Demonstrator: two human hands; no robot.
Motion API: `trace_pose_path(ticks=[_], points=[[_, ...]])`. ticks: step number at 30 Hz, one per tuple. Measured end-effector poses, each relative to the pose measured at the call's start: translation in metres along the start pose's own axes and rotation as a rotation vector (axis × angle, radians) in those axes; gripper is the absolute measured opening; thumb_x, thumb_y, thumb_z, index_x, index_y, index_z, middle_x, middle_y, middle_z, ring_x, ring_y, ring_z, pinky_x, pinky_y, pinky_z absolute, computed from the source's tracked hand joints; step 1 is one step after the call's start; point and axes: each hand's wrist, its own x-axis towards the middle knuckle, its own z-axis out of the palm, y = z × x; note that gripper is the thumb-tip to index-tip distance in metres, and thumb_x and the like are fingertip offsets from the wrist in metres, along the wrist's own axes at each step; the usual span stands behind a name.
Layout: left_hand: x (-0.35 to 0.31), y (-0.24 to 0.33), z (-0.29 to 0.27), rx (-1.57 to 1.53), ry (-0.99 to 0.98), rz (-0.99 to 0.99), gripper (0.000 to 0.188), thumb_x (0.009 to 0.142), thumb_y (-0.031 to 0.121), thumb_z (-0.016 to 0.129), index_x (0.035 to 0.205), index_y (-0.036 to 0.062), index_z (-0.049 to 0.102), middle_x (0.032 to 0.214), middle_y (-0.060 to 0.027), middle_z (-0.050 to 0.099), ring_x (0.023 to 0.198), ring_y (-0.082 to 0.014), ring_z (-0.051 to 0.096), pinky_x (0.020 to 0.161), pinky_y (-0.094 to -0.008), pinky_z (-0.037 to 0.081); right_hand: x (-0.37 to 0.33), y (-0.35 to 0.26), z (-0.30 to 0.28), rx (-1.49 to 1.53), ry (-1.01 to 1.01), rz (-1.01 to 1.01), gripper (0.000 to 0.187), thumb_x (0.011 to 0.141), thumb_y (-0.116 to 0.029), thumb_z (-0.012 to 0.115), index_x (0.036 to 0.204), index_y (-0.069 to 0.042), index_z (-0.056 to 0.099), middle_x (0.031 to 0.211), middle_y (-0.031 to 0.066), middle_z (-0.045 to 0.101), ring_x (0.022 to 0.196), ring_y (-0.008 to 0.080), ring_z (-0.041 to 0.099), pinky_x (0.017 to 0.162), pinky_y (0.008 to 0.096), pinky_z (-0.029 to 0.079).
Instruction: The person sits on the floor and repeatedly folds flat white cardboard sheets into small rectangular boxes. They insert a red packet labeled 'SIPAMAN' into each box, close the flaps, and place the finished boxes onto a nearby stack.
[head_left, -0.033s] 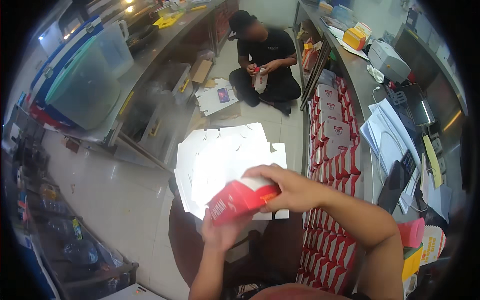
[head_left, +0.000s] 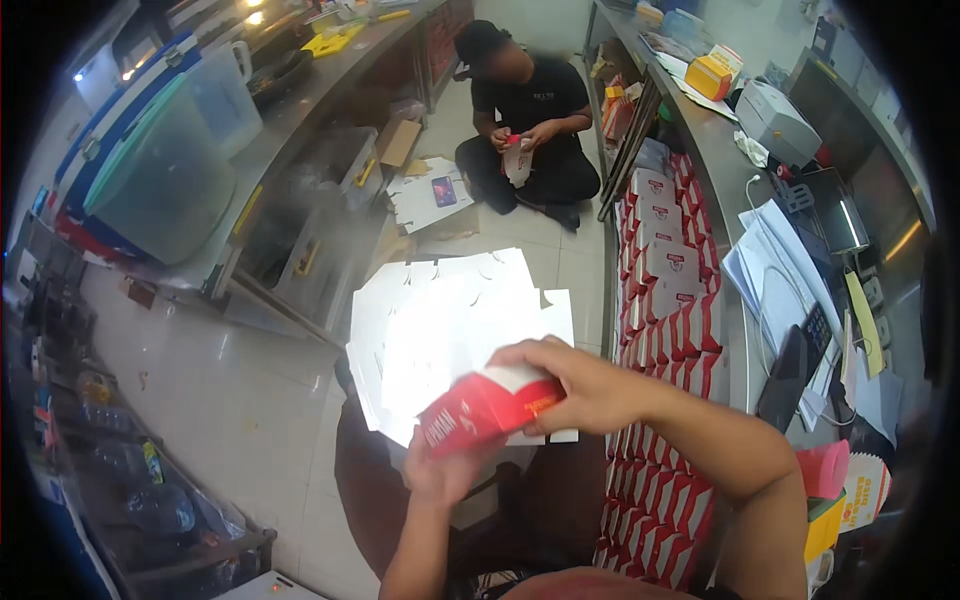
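Observation:
Between my hands is a folded red and white cardboard food box (head_left: 475,412), tilted, its red printed side facing up. My right hand (head_left: 590,388) grips its right end, thumb below and fingers over the top. My left hand (head_left: 440,472), slightly blurred, holds the lower left end from beneath, and the box hides some of its fingers. Under and beyond the box lies a stack of flat white cardboard blanks (head_left: 440,310) with slits and cut edges, resting on a dark brown round seat or stool (head_left: 365,480).
Finished red and white boxes (head_left: 665,330) stand in tall rows to my right, below a steel counter with papers (head_left: 775,265). Ahead, a co-worker (head_left: 530,110) sits on the floor holding a similar box. Flat cardboard with a phone (head_left: 443,190) lies nearby. Left are clear plastic tubs (head_left: 165,170).
The box in my hands has shifted slightly downward and turned a little, with both hands still on it. The whole view has moved very slightly.

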Motion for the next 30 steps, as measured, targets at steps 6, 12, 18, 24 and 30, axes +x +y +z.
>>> trace_pose_path(ticks=[6, 12, 18, 24, 30], points=[[0.044, 0.023, -0.03, 0.122, -0.14, -0.026, 0.084, 0.104, 0.056, 0.054, 0.156, -0.0069, 0.034, 0.159, -0.0244, 0.043, 0.144, -0.0361, 0.048, 0.121, -0.0512, 0.039, 0.007, 0.026, -0.018, -0.153, 0.018, 0.035, 0.081, 0.081, -0.012, 0.084, 0.151, -0.008, 0.044, 0.143, 0.0215, 0.048, 0.135, 0.0374, 0.046, 0.114, 0.0453, 0.041], [0.096, 0.036, -0.029, 0.324, -0.045, -0.195, 0.075, 0.103, 0.045, 0.061, 0.152, -0.0064, 0.038, 0.147, -0.0197, 0.055, 0.135, -0.0282, 0.057, 0.114, -0.0447, 0.045, 0.009, 0.048, -0.029, -0.382, 0.207, 0.143, 0.087, 0.086, -0.026, 0.081, 0.154, -0.003, 0.031, 0.149, 0.0259, 0.043, 0.14, 0.045, 0.039, 0.117, 0.0523, 0.037], [0.131, 0.038, -0.021, 0.328, -0.055, -0.281, 0.066, 0.106, 0.049, 0.054, 0.15, 0.0008, 0.045, 0.146, -0.016, 0.06, 0.134, -0.0314, 0.059, 0.115, -0.0487, 0.045, 0.01, 0.049, -0.044, -0.27, 0.322, 0.239, 0.094, 0.091, -0.051, 0.079, 0.151, 0.002, 0.031, 0.15, 0.0309, 0.041, 0.138, 0.0465, 0.04, 0.117, 0.0529, 0.036], [0.179, 0.051, 0.004, 0.466, -0.173, -0.311, 0.084, 0.092, 0.046, 0.078, 0.148, -0.0041, 0.043, 0.154, -0.0186, 0.051, 0.138, -0.0278, 0.055, 0.118, -0.0421, 0.042, 0.005, 0.054, -0.058, -0.273, 0.367, 0.26, 0.08, 0.09, -0.043, 0.079, 0.141, 0.003, 0.037, 0.142, 0.0298, 0.046, 0.135, 0.0464, 0.042, 0.114, 0.0515, 0.038], [0.198, 0.049, 0.02, 0.501, -0.196, -0.318, 0.075, 0.094, 0.039, 0.076, 0.147, -0.0035, 0.044, 0.154, -0.0195, 0.05, 0.137, -0.0274, 0.055, 0.118, -0.0423, 0.042, 0.005, 0.053, -0.065, -0.219, 0.402, 0.336, 0.078, 0.091, -0.042, 0.079, 0.14, 0.002, 0.038, 0.14, 0.0291, 0.046, 0.138, 0.0447, 0.04, 0.114, 0.0498, 0.038]])
